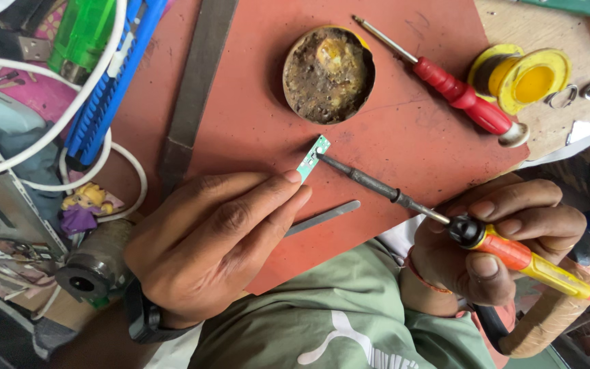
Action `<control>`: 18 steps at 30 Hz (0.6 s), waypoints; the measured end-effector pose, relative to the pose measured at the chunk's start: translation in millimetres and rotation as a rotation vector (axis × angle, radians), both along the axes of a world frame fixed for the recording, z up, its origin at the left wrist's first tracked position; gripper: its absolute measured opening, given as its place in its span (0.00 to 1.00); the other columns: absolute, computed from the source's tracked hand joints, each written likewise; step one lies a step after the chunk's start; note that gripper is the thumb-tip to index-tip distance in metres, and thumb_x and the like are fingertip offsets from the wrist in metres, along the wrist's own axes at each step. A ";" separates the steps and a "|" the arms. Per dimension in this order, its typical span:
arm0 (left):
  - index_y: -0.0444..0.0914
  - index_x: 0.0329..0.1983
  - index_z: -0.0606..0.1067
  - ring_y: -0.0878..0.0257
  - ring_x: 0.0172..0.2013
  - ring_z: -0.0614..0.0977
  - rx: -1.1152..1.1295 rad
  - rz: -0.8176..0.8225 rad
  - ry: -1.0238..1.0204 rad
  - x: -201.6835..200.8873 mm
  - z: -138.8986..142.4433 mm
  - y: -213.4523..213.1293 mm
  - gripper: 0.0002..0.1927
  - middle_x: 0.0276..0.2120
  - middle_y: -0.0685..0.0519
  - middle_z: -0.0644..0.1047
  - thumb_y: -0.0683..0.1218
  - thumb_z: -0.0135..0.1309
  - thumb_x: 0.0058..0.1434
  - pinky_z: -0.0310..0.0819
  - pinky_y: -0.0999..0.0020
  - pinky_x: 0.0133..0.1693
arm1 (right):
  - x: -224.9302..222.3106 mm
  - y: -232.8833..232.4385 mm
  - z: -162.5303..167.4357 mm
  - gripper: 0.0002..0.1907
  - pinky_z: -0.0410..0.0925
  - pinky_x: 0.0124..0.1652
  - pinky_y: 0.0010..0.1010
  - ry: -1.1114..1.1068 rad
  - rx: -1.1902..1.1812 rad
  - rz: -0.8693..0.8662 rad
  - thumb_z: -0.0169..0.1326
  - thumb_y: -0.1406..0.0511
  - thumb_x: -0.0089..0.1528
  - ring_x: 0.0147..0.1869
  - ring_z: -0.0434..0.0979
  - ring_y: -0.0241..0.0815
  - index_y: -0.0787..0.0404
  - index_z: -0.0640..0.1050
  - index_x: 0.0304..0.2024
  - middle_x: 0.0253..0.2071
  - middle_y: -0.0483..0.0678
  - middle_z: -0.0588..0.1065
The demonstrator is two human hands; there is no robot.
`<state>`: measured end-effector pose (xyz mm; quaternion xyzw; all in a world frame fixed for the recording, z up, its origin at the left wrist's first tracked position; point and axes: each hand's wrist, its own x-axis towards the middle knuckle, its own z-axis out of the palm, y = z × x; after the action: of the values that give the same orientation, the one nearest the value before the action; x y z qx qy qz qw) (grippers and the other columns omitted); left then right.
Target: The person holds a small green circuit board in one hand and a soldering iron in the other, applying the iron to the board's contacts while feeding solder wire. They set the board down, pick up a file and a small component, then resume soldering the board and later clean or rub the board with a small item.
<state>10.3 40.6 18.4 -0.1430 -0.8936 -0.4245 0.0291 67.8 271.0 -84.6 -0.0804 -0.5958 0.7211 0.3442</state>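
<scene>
Now the left hand (206,253) pinches the small green circuit board (313,158) by its lower end above the red mat (404,137), and the right hand (507,239), closed around the soldering iron (445,219), touches the tip to it — a slip could burn the near fingertips (293,179).

A small green circuit board (313,158) — a narrow rectangular strip with pale solder pads — sits tilted on a red mat, its lower end pinched between fingertips. A soldering iron (445,219) lies diagonally across the scene: its dark, thin metal tip touches the board's upper end, the shaft runs down and right to a black collar and an orange-and-yellow handle — gripped in a hand.
</scene>
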 end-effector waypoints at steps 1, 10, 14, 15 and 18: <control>0.33 0.46 0.79 0.61 0.33 0.83 -0.002 -0.001 0.000 0.1 0.2 0.4 0.15 0.35 0.50 0.81 0.35 0.71 0.58 0.77 0.67 0.33 | 0.9 0.8 -0.8 0.21 0.62 0.27 0.21 0.010 -0.014 0.002 0.61 0.58 0.57 0.24 0.63 0.39 0.60 0.64 0.37 0.28 0.50 0.67; 0.33 0.46 0.79 0.61 0.33 0.83 -0.016 -0.003 0.013 0.1 -0.1 0.5 0.15 0.35 0.50 0.81 0.36 0.71 0.58 0.77 0.68 0.33 | 7.8 2.7 0.0 0.21 0.63 0.25 0.22 -0.035 -0.014 0.031 0.60 0.57 0.58 0.22 0.63 0.39 0.60 0.63 0.38 0.28 0.52 0.67; 0.33 0.46 0.79 0.61 0.33 0.83 -0.012 -0.005 0.009 0.9 -0.4 -0.1 0.15 0.35 0.50 0.81 0.36 0.71 0.58 0.77 0.67 0.33 | 5.8 3.3 1.6 0.21 0.63 0.25 0.21 -0.049 0.008 0.031 0.60 0.57 0.58 0.22 0.61 0.40 0.60 0.63 0.36 0.28 0.52 0.66; 0.33 0.46 0.79 0.60 0.33 0.83 -0.014 -0.006 0.008 1.0 -0.5 -0.2 0.15 0.35 0.50 0.81 0.35 0.71 0.58 0.77 0.67 0.33 | 4.7 3.6 1.6 0.21 0.63 0.24 0.21 -0.053 0.018 0.031 0.60 0.56 0.58 0.21 0.62 0.39 0.60 0.63 0.37 0.28 0.52 0.66; 0.33 0.46 0.79 0.60 0.33 0.83 -0.009 0.001 0.005 1.0 -1.0 -0.2 0.15 0.35 0.50 0.81 0.35 0.71 0.58 0.78 0.68 0.33 | 3.7 3.0 3.2 0.21 0.64 0.23 0.21 -0.055 0.021 0.037 0.60 0.56 0.58 0.21 0.63 0.38 0.60 0.63 0.37 0.28 0.52 0.66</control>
<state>11.4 40.4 17.4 -0.1439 -0.8954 -0.4202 0.0309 71.5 273.9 -81.4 -0.0855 -0.6140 0.7187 0.3149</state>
